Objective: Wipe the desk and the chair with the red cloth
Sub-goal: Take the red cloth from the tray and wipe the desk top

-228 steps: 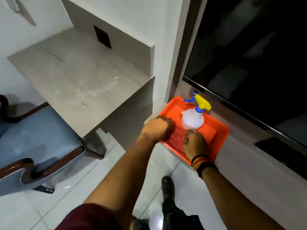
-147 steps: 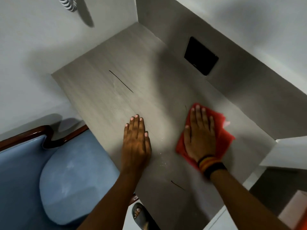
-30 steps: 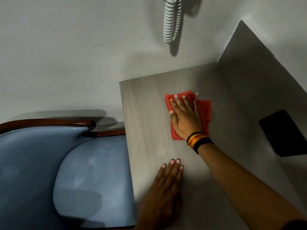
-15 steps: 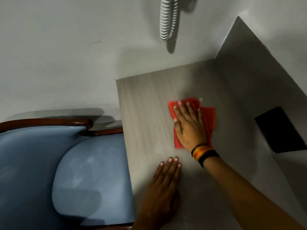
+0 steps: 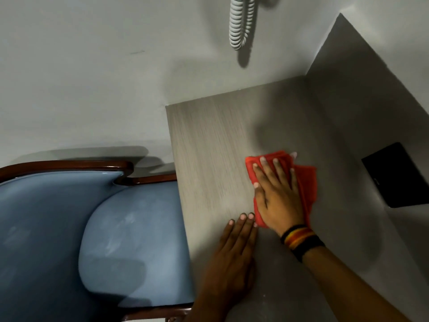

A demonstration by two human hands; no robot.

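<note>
The red cloth [image 5: 307, 182] lies flat on the pale wood-grain desk [image 5: 209, 145], pressed down by my right hand [image 5: 277, 194] with fingers spread over it. My left hand [image 5: 232, 259] rests flat on the desk just below and left of the cloth, its fingertips almost touching the cloth's lower corner; it holds nothing. The blue upholstered chair [image 5: 130, 242] with a dark wooden frame stands tucked against the desk's left edge.
A white wall runs behind the desk, with a coiled white cord [image 5: 240, 22] hanging above the desk. A grey side panel rises at the desk's right and carries a black rectangular plate [image 5: 398, 175].
My right hand has slid the red cloth toward me and to the right across the desk. My left hand has stayed flat near the desk's front.
</note>
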